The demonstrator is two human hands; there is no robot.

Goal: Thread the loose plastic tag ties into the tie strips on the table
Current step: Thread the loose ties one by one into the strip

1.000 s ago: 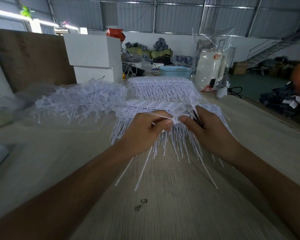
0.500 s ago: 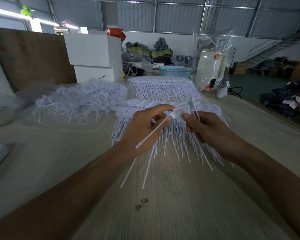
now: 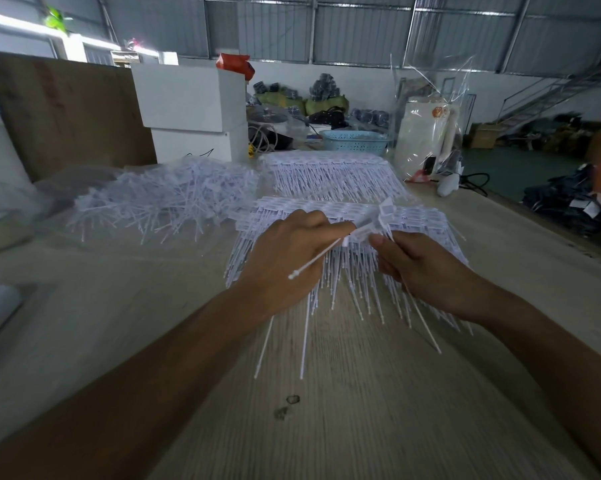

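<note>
**Desk:** What have the hands got?

**Me:** From the head view I see my left hand [image 3: 285, 261] with its fingers curled, pinching a single loose tie [image 3: 321, 256] near its head end; the thin tail of that tie slants down and left across the back of the hand; two more long ties hang below that hand toward the table [image 3: 344, 410]. My right hand [image 3: 427, 268] has its fingers curled round a small bunch of ties, thumb up by the head of the tie the left pinches; one tail from the bunch trails down to the right.

**Desk:** And the strips?

**Me:** Both hands meet just over the near tie strip [image 3: 327, 209], a wide row of white tags with their tails fanned toward me; a second strip [image 3: 330, 168] lies just behind it; the heap of loose ties [image 3: 160, 199] sits to the left of both, on clear plastic.

**Desk:** Anything behind?

**Me:** White boxes [image 3: 191, 109], a blue basket [image 3: 356, 142], a brown board [image 3: 67, 109] leaning at the far left.
</note>
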